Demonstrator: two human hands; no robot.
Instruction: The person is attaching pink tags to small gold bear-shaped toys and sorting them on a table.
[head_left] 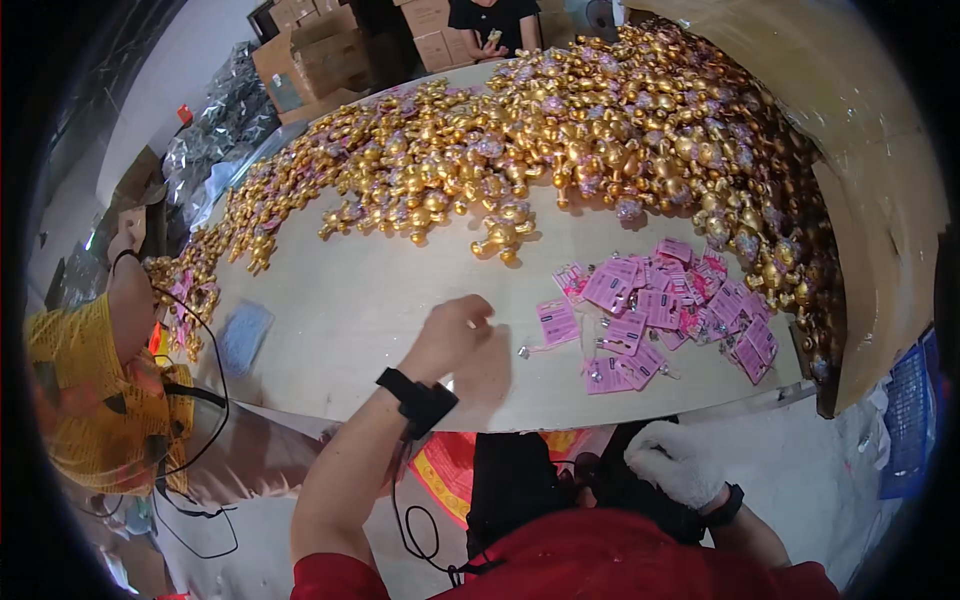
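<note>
My bare left hand [452, 338] hovers over the middle of the table with its fingers curled in; whatever lies inside them, if anything, is hidden. A loose pink printed card [558, 322] with a small silver metal clasp lies just to its right. Beyond that card spreads a heap of similar pink cards [655, 308], several with silver clasps. Closest in front of my left hand sits a shiny gold figurine [503, 234] at the edge of a large pile. My right hand [682, 466], in a white glove, is below the table edge near my lap, fingers bent and their grip hidden.
The big pile of gold figurines [600, 125] curves along the table's far side, against a cardboard wall [885, 200] at right. A pale blue pad [243, 338] lies at left. A co-worker in yellow [105, 390] sits left; another person [495, 25] is across. Cartons [315, 60] stand behind.
</note>
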